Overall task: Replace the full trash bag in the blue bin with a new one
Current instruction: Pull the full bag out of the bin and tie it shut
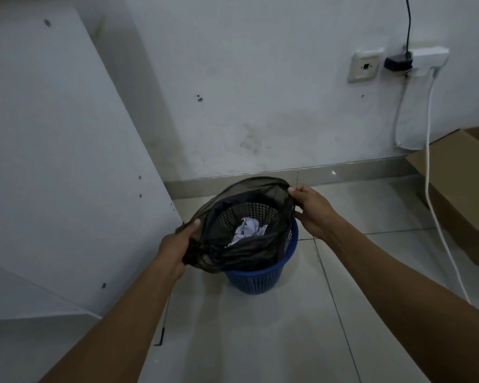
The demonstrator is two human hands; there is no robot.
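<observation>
A blue perforated plastic bin [260, 280] stands on the tiled floor near the wall. A thin dark trash bag [249, 255] sits in it, its mouth pulled wide open above the rim. Crumpled white paper [246, 229] lies inside the bag. My left hand [177, 244] grips the bag's edge on the near left side. My right hand [310, 208] pinches the bag's edge at the far right. The bin's mesh wall shows through the bag's far side.
A white panel [53, 161] leans at the left, close to the bin. A cardboard box [459, 194] lies on the floor at the right. A white cable [437, 225] hangs from the wall sockets [365, 66] to the floor. A small black hex key [159, 338] lies by the panel.
</observation>
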